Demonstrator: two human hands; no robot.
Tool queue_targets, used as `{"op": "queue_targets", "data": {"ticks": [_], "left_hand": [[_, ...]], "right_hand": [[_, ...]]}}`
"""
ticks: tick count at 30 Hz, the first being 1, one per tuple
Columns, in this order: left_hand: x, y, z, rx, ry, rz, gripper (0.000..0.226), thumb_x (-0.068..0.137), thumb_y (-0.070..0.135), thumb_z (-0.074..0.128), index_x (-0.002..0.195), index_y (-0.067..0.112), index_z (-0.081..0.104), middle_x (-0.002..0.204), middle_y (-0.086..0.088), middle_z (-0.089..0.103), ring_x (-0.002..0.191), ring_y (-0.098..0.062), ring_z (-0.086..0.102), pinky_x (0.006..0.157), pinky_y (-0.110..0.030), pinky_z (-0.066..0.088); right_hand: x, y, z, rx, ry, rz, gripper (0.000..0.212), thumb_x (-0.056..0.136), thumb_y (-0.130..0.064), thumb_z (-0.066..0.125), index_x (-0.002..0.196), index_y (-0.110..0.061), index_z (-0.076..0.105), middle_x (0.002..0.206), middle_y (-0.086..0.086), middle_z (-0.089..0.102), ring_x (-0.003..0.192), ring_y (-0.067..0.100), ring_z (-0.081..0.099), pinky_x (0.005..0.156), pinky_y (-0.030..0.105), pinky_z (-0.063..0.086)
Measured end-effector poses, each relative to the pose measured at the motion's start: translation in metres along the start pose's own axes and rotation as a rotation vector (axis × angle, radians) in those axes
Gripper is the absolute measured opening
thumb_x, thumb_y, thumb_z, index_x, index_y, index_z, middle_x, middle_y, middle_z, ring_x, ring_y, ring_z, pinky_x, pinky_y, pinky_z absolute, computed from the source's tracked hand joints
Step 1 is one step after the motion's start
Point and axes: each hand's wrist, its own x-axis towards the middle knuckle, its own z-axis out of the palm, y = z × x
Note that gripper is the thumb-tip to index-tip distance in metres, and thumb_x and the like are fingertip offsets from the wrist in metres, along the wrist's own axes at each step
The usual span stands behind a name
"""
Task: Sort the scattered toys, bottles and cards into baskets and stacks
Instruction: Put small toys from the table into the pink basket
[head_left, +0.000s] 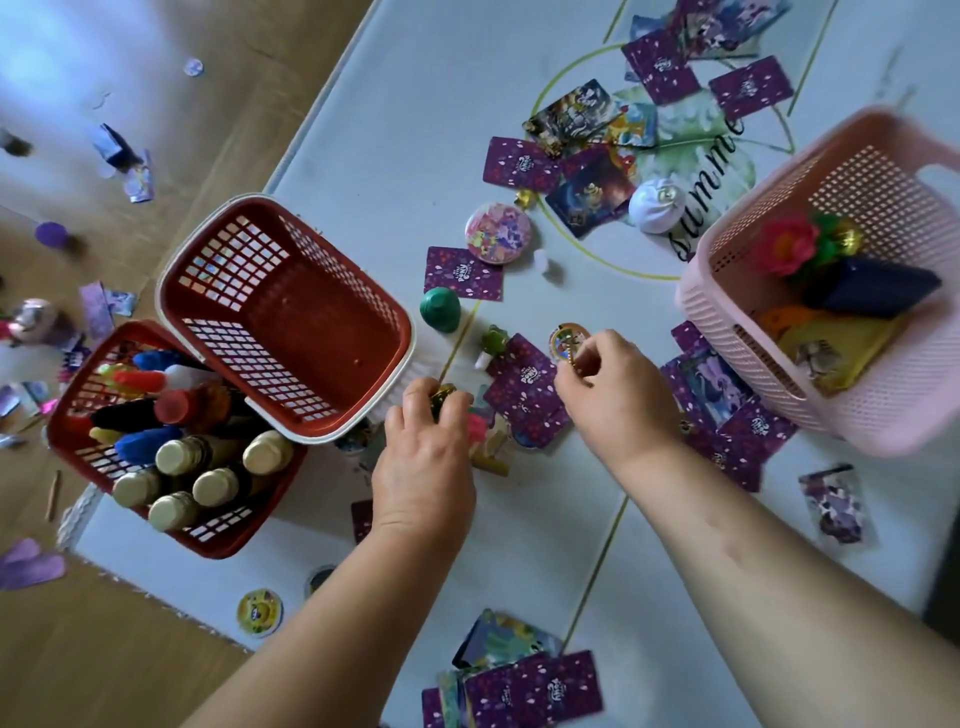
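Left hand (423, 457) curls round a gold-green toy (443, 396), right hand (608, 387) pinches a gold trinket (570, 357) at centre frame; either small piece could slip among the scattered cards (524, 397).

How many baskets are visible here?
3. The upper red basket, apparently empty, at left centre; the lower red basket, holding bottles, at lower left; the pink basket, holding toys, at the right. None seems hidden.

Left of your left hand (423, 457): red basket (322, 332) close.
Right of your right hand (608, 387): cards (727, 397), then pink basket (852, 187).
Nearer you: open mat (519, 545).
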Motion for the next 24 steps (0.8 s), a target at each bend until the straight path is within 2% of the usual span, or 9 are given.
{"op": "queue_targets", "data": {"ticks": [3, 6, 9, 11, 14, 17, 19, 21, 24], "left_hand": [[0.000, 0.033, -0.010, -0.358, 0.220, 0.163, 0.038, 0.087, 0.029, 0.065, 0.125, 0.022, 0.059, 0.133, -0.007, 0.043, 0.116, -0.027, 0.051, 0.091, -0.033, 0.046], [0.008, 0.094, -0.030, -0.650, 0.205, 0.248, 0.041, 0.087, 0.032, 0.069, 0.126, 0.024, 0.058, 0.131, 0.000, 0.045, 0.110, -0.014, 0.053, 0.091, -0.023, 0.044], [0.028, 0.158, -0.044, -0.784, 0.078, 0.310, 0.043, 0.089, 0.034, 0.066, 0.129, 0.025, 0.054, 0.131, 0.002, 0.045, 0.106, -0.013, 0.057, 0.092, -0.031, 0.051], [0.041, 0.187, -0.045, -0.811, -0.012, 0.368, 0.050, 0.088, 0.028, 0.066, 0.135, 0.022, 0.049, 0.133, -0.003, 0.047, 0.108, -0.020, 0.060, 0.091, -0.041, 0.053], [0.055, 0.195, -0.041, -0.729, -0.027, 0.370, 0.047, 0.091, 0.022, 0.062, 0.136, 0.019, 0.050, 0.135, -0.006, 0.048, 0.106, -0.025, 0.063, 0.089, -0.042, 0.053], [0.057, 0.162, -0.027, -0.626, 0.023, 0.152, 0.036, 0.094, 0.019, 0.051, 0.130, 0.025, 0.054, 0.132, -0.003, 0.054, 0.106, -0.022, 0.062, 0.090, -0.041, 0.052], [0.047, 0.122, -0.013, -0.554, 0.024, -0.040, 0.036, 0.091, 0.016, 0.047, 0.124, 0.026, 0.057, 0.125, -0.004, 0.058, 0.105, -0.025, 0.061, 0.090, -0.040, 0.051], [0.028, 0.080, 0.002, -0.477, 0.023, -0.149, 0.035, 0.088, 0.013, 0.049, 0.120, 0.021, 0.061, 0.120, -0.007, 0.058, 0.107, -0.028, 0.058, 0.093, -0.040, 0.049], [-0.003, 0.029, 0.021, -0.370, -0.004, -0.293, 0.035, 0.090, 0.012, 0.053, 0.124, 0.017, 0.057, 0.126, -0.011, 0.051, 0.116, -0.031, 0.049, 0.099, -0.039, 0.041]], "right_hand": [[-0.017, 0.007, -0.054, 0.157, 0.409, -0.196, 0.015, 0.086, -0.024, 0.066, 0.087, -0.011, 0.059, 0.082, 0.001, 0.063, 0.073, 0.018, 0.056, 0.068, 0.023, 0.041], [-0.013, 0.027, -0.105, 0.245, 0.629, -0.012, 0.024, 0.090, -0.029, 0.061, 0.099, -0.007, 0.058, 0.092, -0.002, 0.059, 0.080, 0.012, 0.053, 0.074, 0.017, 0.040], [0.009, 0.060, -0.139, 0.358, 0.665, 0.305, 0.035, 0.093, -0.038, 0.055, 0.111, -0.008, 0.056, 0.105, 0.000, 0.061, 0.090, 0.010, 0.055, 0.076, 0.014, 0.039], [0.020, 0.079, -0.150, 0.398, 0.647, 0.378, 0.039, 0.094, -0.040, 0.053, 0.116, -0.008, 0.056, 0.111, 0.004, 0.063, 0.091, 0.009, 0.055, 0.070, 0.008, 0.039], [0.014, 0.092, -0.155, 0.371, 0.673, 0.351, 0.033, 0.096, -0.030, 0.051, 0.119, -0.007, 0.057, 0.117, 0.011, 0.062, 0.095, 0.011, 0.058, 0.064, -0.005, 0.034], [-0.013, 0.089, -0.142, 0.285, 0.730, 0.137, 0.027, 0.095, -0.023, 0.053, 0.113, -0.004, 0.059, 0.115, 0.014, 0.059, 0.094, 0.013, 0.057, 0.077, 0.005, 0.040], [-0.033, 0.083, -0.122, 0.233, 0.589, -0.047, 0.019, 0.094, -0.019, 0.058, 0.105, -0.005, 0.063, 0.105, 0.009, 0.062, 0.089, 0.015, 0.057, 0.078, 0.010, 0.040], [-0.044, 0.074, -0.092, 0.211, 0.293, -0.136, 0.012, 0.090, -0.013, 0.063, 0.102, -0.009, 0.066, 0.099, 0.005, 0.063, 0.085, 0.016, 0.059, 0.079, 0.013, 0.040], [-0.042, 0.049, -0.046, 0.138, -0.101, -0.197, 0.025, 0.087, -0.013, 0.067, 0.113, -0.013, 0.066, 0.110, 0.004, 0.057, 0.095, 0.019, 0.059, 0.091, 0.028, 0.045]]}}
